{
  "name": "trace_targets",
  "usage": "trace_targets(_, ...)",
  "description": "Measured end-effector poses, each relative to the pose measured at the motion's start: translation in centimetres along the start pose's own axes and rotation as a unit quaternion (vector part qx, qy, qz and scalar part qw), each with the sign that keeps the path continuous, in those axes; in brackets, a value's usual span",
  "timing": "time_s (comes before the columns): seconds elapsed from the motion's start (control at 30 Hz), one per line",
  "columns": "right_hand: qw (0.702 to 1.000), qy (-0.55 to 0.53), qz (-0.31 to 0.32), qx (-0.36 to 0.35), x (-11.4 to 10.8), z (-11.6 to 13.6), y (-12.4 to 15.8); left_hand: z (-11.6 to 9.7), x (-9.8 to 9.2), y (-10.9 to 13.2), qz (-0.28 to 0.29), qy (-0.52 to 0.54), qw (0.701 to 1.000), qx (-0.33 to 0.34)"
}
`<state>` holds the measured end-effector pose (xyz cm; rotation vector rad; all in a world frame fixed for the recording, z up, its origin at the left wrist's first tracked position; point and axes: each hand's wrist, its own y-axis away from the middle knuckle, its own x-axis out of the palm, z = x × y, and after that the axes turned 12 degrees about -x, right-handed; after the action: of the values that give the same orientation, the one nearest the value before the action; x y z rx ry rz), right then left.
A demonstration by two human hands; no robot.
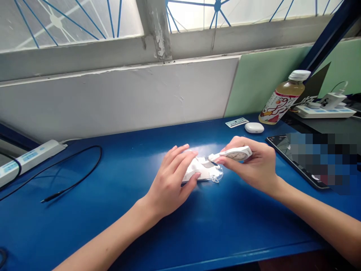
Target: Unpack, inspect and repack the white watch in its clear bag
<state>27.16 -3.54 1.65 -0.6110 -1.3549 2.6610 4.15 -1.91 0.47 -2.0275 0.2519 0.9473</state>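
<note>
In the middle of the blue table, my left hand [173, 180] holds down a small white item in clear plastic wrapping [203, 170], its fingers over the top and its thumb along the near edge. My right hand [252, 162] pinches a small white cutter [237, 153] with a round, grey printed patch on its handle. The cutter's thin tip points left and meets the right part of the wrapped item. Crinkled plastic sticks out at that end. Part of the item is hidden under my left fingers.
Right of my hands lie a phone [296, 165], a white earbud case [254, 128], a printed card [237, 122] and a drink bottle [282, 99]. A power strip [324, 111] stands behind them. Another power strip [34, 158] and a black cable [84, 180] lie at left.
</note>
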Motion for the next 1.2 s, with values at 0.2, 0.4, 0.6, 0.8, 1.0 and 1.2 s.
trace_targets(0.2,0.979,-0.177,-0.030,0.101,1.9,1.6,-2.5,-1.7,-0.7,-1.1,0.027,0.217,0.973,-0.066)
trace_targets(0.4,0.874,-0.424,-0.015,0.236,5.1,0.9,-6.1,-3.0,-0.4,-2.9,0.219,0.501,0.763,-0.344)
trace_targets(0.6,0.759,-0.552,0.034,0.344,6.2,-1.6,-5.5,-2.3,0.2,-2.8,0.207,0.642,0.603,-0.425)
trace_targets(0.8,0.754,-0.553,0.073,0.347,5.8,-2.1,-3.8,-2.6,-0.6,-1.9,0.212,0.661,0.569,-0.440)
trace_targets(1.0,0.754,-0.553,0.108,0.337,4.8,-1.2,-4.1,-3.4,0.5,-1.5,0.256,0.691,0.502,-0.453)
trace_targets(1.2,0.732,-0.583,0.132,0.327,4.6,-1.3,-3.6,-4.0,1.6,-0.8,0.269,0.683,0.485,-0.476)
